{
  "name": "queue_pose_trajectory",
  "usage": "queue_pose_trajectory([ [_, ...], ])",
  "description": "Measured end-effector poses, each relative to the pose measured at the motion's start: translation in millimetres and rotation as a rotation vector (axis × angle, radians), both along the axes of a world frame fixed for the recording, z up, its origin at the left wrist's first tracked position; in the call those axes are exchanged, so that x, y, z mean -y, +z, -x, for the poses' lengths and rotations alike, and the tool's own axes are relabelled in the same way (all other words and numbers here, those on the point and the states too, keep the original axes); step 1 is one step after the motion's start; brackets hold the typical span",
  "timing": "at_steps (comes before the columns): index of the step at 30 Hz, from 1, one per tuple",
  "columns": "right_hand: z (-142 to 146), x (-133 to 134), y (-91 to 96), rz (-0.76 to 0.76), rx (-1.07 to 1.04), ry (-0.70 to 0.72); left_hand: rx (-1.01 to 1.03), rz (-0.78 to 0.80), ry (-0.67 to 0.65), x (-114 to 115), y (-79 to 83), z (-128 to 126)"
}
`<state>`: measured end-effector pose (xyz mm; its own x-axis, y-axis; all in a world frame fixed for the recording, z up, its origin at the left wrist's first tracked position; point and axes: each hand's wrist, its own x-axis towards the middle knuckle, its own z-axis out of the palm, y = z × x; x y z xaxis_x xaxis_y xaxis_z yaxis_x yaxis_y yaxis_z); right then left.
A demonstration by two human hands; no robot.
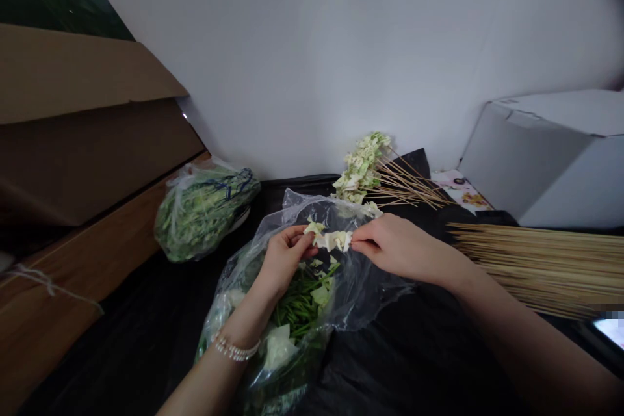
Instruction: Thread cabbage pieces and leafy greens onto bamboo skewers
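Note:
Over an open clear plastic bag (361, 299), my two hands hold a short row of pale cabbage pieces (336, 241) between them. My left hand (287, 253) is closed, its thumb and fingers pinching a yellow-green cabbage piece at the row's left end. At the other end, the thumb and forefinger of my right hand (390, 244) press together on the white cabbage. Whether a stick runs through the row I cannot tell. Inside the bag lie green stems (299, 302) and loose cabbage leaves (280, 346), partly behind my left wrist.
Sticks threaded with cabbage (363, 166) lie in a pile by the wall. A thick bundle of bare sticks (541, 266) is at right, below a white box (560, 149). A tied bag of greens (202, 214) sits at left, near a cardboard box (88, 156).

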<state>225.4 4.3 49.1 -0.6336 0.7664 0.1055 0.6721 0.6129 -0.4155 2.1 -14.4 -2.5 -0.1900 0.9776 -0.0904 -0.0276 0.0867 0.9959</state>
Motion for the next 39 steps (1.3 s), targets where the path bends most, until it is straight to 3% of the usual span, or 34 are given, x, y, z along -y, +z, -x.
queue_pose_trajectory([
  [18, 4.1, -0.8, -4.5, 0.016, 0.016, -0.051, 0.002, -0.024, -0.028, 0.2, -2.7, -0.6],
  [29, 20.6, 7.1, -16.1, -0.129, 0.090, -0.149, -0.130, -0.088, 0.011, 0.3, -6.5, -3.6],
  [39, 20.8, 5.1, -16.8, -0.132, 0.022, -0.132, -0.200, -0.198, 0.030, 1.5, -9.7, -3.4],
])
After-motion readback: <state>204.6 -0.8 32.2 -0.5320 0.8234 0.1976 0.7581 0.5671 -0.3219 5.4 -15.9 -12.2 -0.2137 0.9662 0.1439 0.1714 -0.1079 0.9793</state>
